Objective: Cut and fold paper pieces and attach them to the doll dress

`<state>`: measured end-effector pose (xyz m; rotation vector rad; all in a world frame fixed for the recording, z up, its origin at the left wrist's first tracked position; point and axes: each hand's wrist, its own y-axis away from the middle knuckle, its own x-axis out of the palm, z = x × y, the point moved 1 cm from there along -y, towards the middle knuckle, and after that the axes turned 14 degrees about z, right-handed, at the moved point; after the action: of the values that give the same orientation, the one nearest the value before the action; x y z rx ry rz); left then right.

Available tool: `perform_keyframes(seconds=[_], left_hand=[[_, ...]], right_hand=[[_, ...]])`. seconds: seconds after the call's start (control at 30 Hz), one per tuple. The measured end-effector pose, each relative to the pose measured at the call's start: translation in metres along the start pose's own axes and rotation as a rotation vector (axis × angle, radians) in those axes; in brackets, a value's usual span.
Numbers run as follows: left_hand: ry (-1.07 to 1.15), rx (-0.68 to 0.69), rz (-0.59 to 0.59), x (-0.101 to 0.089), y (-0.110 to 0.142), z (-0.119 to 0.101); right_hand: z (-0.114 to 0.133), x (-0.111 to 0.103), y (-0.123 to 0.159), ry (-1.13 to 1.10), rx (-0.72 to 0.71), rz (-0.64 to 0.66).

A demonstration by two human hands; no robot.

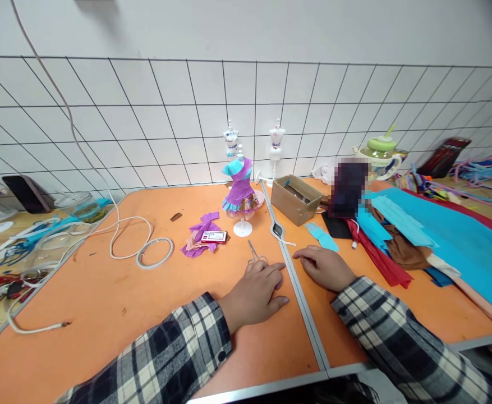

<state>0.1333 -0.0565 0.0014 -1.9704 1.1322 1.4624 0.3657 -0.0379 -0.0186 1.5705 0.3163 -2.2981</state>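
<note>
My left hand (259,293) lies palm down on the orange table (153,314), thumb apart from the fingers and nothing visible in it. Just beyond its knuckles is a small pair of scissors (251,250), its handles partly hidden by the fingers. Across the metal seam, my right hand (325,267) rests on the table with its fingers loosely bent and the index finger stretched out; it holds nothing that I can see. A small dress form (243,227) stands upright ahead, dressed in a purple and turquoise crepe-paper dress (240,192) with a ruffled hem.
Purple paper scraps (195,241) lie under a small red-and-white box (214,237). A cardboard box (294,201) stands right of the dress form. Coloured crepe sheets (451,224) cover the right side. A white cable (117,224) and tape ring (155,253) lie left; two more dress forms stand behind.
</note>
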Motion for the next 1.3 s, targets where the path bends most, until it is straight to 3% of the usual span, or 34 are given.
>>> perform_keyframes(seconds=[0.2,0.33,0.4,0.53,0.63,0.7,0.83,0.97,1.13,1.3], left_hand=[[0.025,0.008,-0.053,-0.002,0.003,-0.002],[-0.046,0.017,-0.146,-0.025,0.02,0.012],[-0.092,-0.058,-0.25,-0.043,0.038,0.035],[-0.16,-0.325,-0.439,-0.074,0.09,0.105],[-0.233,-0.441,-0.452,-0.081,0.123,0.148],[-0.243,-0.448,-0.429,-0.078,0.131,0.159],[-0.239,-0.31,-0.33,-0.064,0.109,0.149],[-0.233,-0.306,-0.317,-0.055,0.078,0.138],[-0.161,-0.361,-0.245,-0.05,0.07,0.148],[-0.015,-0.389,-0.284,-0.048,0.073,0.16]], right_hand=[[0.009,-0.002,0.005,0.038,-0.097,-0.03],[0.006,-0.005,0.008,0.018,-0.093,-0.145],[0.004,-0.006,0.01,0.029,-0.109,-0.195],[0.014,-0.002,0.015,0.152,-0.229,-0.202],[0.038,0.007,0.016,0.237,-0.372,-0.169],[0.062,0.015,0.012,0.265,-0.456,-0.11],[0.117,0.026,-0.018,0.237,-0.417,-0.001],[0.153,0.025,-0.072,0.299,-0.197,0.009],[0.154,0.024,-0.121,0.302,-0.07,-0.037],[0.142,0.031,-0.129,0.279,-0.095,0.028]])
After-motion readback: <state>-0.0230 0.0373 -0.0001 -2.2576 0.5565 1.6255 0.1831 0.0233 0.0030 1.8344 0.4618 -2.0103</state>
